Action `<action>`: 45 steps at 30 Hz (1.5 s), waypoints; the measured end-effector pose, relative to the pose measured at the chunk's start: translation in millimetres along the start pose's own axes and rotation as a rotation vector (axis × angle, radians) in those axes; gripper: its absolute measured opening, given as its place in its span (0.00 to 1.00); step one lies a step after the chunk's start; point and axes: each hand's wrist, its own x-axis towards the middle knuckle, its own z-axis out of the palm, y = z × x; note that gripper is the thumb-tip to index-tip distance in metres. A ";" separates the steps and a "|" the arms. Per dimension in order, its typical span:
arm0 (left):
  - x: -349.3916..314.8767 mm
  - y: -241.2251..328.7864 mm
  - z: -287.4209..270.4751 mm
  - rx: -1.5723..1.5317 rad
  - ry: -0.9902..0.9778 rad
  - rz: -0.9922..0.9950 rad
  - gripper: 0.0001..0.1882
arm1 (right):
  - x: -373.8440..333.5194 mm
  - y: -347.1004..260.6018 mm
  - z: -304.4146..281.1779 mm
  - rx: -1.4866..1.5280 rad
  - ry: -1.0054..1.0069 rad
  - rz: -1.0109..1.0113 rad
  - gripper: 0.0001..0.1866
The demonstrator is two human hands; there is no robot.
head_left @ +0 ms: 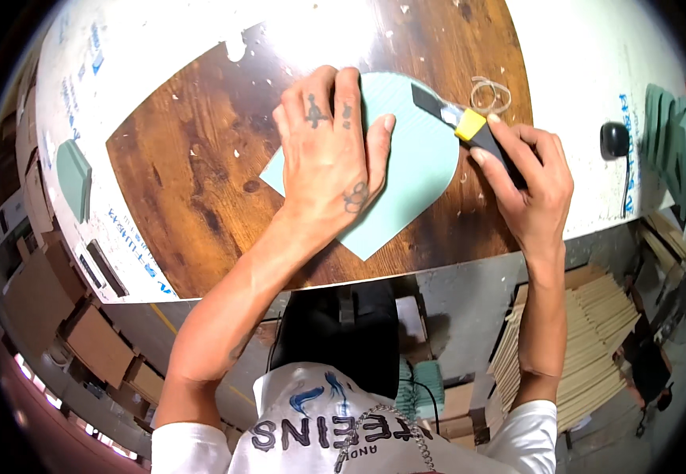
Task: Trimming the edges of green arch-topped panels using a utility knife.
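A pale green sheet (414, 174) with a rounded far edge and a pointed near corner lies on the wood-patterned board (193, 197). My left hand (323, 142) presses flat on the sheet's left part, thumb spread away from the fingers. In my right hand (534, 178) is a utility knife (473, 126) with a yellow collar and a dark body. Its dark, wide blade points up and left over the sheet's right edge; whether it touches the sheet I cannot tell. A thin curled offcut strip (489, 96) lies just beyond the knife.
Stacked green pieces stand at the right (667, 134) and left (74, 178) of the white table (580, 47). A small black object (615, 141) sits on the right side. Small pale scraps dot the board. Below the table are stacked cardboard strips (568, 344) and cardboard boxes (102, 344).
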 end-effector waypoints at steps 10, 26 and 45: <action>21.6 21.8 -8.8 0.021 0.028 -0.052 0.22 | -100.6 -70.3 -22.5 0.116 -0.124 0.510 0.27; -24.3 17.5 4.8 0.175 0.065 -0.216 0.24 | -70.2 -44.4 -18.9 0.123 -0.120 0.342 0.27; 22.8 0.4 15.7 0.192 0.092 -0.035 0.34 | -84.0 -17.6 -25.5 0.115 -0.109 0.109 0.29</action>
